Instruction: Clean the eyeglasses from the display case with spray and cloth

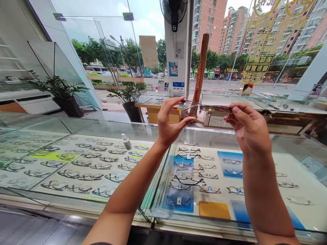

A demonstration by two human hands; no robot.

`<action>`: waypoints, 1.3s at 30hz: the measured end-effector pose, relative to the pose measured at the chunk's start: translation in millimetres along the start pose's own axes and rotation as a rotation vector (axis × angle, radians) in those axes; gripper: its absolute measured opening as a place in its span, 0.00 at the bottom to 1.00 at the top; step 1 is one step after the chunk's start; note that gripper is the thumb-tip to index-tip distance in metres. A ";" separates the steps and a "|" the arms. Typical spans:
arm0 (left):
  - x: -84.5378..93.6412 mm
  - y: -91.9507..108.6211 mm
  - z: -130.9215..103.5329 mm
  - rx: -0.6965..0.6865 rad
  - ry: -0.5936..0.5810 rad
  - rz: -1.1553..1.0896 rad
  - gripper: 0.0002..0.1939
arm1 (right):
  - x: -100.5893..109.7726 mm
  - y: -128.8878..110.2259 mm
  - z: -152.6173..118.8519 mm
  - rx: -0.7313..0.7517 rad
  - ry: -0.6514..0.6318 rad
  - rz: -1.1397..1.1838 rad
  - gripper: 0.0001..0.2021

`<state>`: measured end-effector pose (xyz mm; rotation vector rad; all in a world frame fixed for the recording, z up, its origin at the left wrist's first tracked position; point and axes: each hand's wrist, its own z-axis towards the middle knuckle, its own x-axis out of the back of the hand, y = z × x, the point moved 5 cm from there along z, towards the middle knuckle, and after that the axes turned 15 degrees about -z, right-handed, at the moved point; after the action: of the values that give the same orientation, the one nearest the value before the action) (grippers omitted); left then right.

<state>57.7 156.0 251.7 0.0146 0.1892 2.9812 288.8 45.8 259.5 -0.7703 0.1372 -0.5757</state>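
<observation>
On the left, rows of spectacle frames (90, 177) lie in a glass case (109, 128), a white bottle (126, 141) near its right end. Next, the left hand (168, 119) holds 1 end of a pair of glasses (219, 107), thumb and forefinger spread; thumb contact is hard to tell. The glasses are raised above the 2 cases. The right hand (251, 124) pinches their other end tightly, above the right case (201, 223) and its orange pad (214, 210).
</observation>
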 end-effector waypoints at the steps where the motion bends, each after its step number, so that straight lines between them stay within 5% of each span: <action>1: -0.2 -0.2 -0.1 -0.009 0.001 -0.005 0.33 | -0.3 1.2 0.2 -0.014 -0.001 0.024 0.10; 7: 2.6 1.3 3.7 -0.032 -0.027 0.007 0.33 | 3.2 4.8 3.3 -0.024 -0.019 -0.001 0.10; 14: -5.0 20.6 11.3 -0.077 -0.312 0.082 0.32 | -5.0 -14.0 -3.2 0.258 -0.138 -0.505 0.07; 20: -10.6 27.5 9.4 -0.058 -0.409 0.103 0.32 | -16.6 -14.3 -6.7 0.334 -0.238 -0.618 0.06; 31: -9.8 31.9 12.4 -0.019 -0.396 0.010 0.30 | -18.9 -12.8 -6.3 0.266 -0.314 -0.524 0.09; 39: -12.7 21.0 9.2 0.209 -0.405 -0.349 0.31 | -28.5 11.5 -1.5 0.081 -0.484 -0.264 0.10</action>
<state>67.3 134.7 263.5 0.5445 0.4033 2.5323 269.5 66.8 248.0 -0.8342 -0.4377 -0.6237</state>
